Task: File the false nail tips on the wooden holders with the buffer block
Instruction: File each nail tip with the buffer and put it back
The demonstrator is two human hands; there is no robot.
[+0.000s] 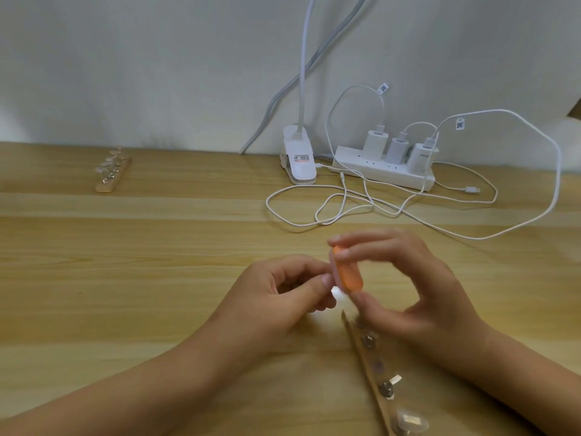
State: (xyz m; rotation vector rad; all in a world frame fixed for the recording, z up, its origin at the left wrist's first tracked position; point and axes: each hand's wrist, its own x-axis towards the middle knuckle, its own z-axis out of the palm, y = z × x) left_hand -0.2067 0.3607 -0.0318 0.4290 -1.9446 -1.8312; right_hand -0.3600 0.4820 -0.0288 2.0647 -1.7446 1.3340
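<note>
2 wooden holders lie on the table [125, 262]: far holder [113, 176] back left, near holder [368, 369] under the right hand [408, 294], which pinches the orange buffer block [347, 273]. The left hand [276, 297] pinches something small and blurred against it, probably a nail tip [335, 291]. Filing looks underway; next, short light strokes. Power strip [383, 171] and cables [345, 212] lie well apart.

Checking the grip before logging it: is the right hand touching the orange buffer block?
Touching. The head view shows the right hand pinching the buffer block, with fingertips on its upper end and the thumb against its lower end.
</note>
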